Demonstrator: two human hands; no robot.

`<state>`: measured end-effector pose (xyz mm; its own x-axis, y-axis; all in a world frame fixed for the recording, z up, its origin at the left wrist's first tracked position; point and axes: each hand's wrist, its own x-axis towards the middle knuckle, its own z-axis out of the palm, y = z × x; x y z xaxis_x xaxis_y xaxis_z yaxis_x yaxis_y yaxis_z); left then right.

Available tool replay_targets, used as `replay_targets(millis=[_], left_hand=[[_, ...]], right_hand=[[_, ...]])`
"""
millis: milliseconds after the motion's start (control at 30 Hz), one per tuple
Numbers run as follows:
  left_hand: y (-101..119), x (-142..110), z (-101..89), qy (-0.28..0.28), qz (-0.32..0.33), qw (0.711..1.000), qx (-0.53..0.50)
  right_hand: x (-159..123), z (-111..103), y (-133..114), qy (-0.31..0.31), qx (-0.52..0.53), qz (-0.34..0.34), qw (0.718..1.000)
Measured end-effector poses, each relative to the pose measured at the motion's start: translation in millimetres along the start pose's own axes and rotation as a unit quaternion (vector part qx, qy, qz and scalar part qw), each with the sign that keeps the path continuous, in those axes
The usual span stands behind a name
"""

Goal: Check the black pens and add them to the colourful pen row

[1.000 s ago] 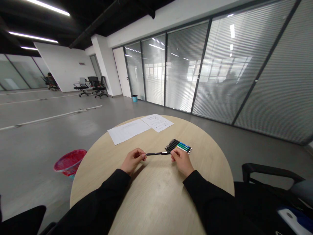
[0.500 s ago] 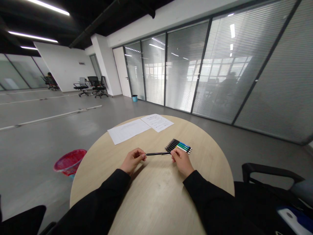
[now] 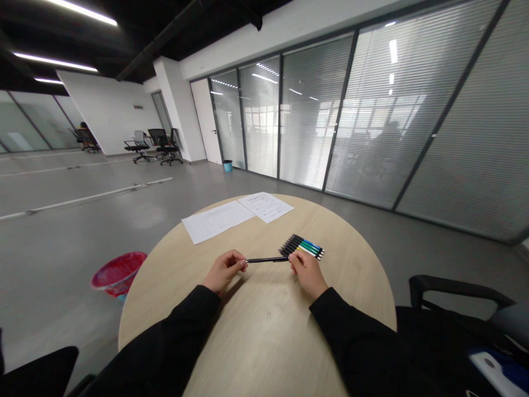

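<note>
A black pen [image 3: 266, 259] lies level between my two hands, just over the tabletop. My left hand [image 3: 227, 269] pinches its left end between thumb and fingers. The right end is gripped by my right hand [image 3: 306, 270], whose fingers hide that tip. Right behind my right hand, several pens [image 3: 303, 245] lie side by side in a slanted row, with black left parts and blue, green, white and yellow showing on the others. My right hand covers part of the nearest ones.
Two printed sheets, a left sheet [image 3: 219, 220] and a right sheet [image 3: 266, 207], lie at the far side of the round wooden table [image 3: 264, 342]. A red-lined bin [image 3: 118, 273] stands on the floor at left. A black chair [image 3: 458, 289] is close on the right.
</note>
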<state>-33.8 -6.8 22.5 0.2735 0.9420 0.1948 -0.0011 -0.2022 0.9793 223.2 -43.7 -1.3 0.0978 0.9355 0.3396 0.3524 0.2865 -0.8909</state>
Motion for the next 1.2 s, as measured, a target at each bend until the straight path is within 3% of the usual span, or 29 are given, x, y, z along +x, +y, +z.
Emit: replay_targets(millis=[1200], left_hand=[[-1.6,0.3,-1.0,-0.017,0.007,1.0,0.003]], right_hand=[[0.2,1.1,4.5,-0.004,-0.044,-0.028,0.999]])
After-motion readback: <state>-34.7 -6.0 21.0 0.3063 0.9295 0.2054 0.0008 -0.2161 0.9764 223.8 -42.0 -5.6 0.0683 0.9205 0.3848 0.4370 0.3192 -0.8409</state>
